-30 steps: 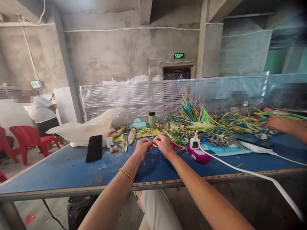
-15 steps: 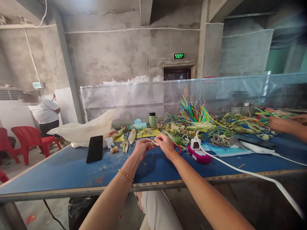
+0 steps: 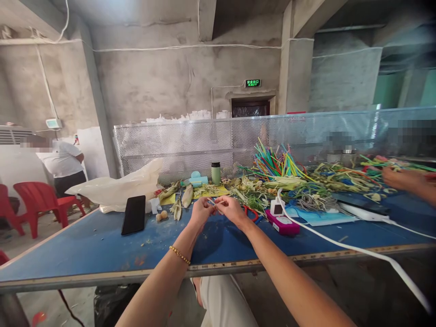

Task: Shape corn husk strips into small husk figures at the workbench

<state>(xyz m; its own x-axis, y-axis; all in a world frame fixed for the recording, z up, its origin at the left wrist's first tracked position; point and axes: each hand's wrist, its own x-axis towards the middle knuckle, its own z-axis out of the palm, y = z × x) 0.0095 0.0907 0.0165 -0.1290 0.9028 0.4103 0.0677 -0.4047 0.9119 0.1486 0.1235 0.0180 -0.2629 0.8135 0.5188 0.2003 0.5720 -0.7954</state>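
Observation:
Close together above the blue table [image 3: 160,254], my two hands pinch a small pale strip [image 3: 210,200] that looks like corn husk. My left hand [image 3: 200,211] holds one end, its fingers curled, with a beaded bracelet on the wrist. On the other side my right hand [image 3: 230,209] has thumb and fingertips pressed together on the strip. Fingers cover most of it. Left of my hands lie dried husk pieces [image 3: 187,195] and two small round tan balls [image 3: 161,216]. Just right of my right hand are red-handled scissors or pliers [image 3: 251,213], partly hidden.
A black phone [image 3: 133,215] and a white plastic bag [image 3: 116,188] lie left. Behind stand a green bottle [image 3: 215,173] and colourful stems [image 3: 279,159]. To the right are a magenta box [image 3: 283,222], a white cable [image 3: 340,244] and a co-worker's hands [image 3: 397,178].
My fingers have drawn closer together around the strip, and less of it shows. The whole view has shifted down slightly. At the right, the co-worker's hand has moved a little.

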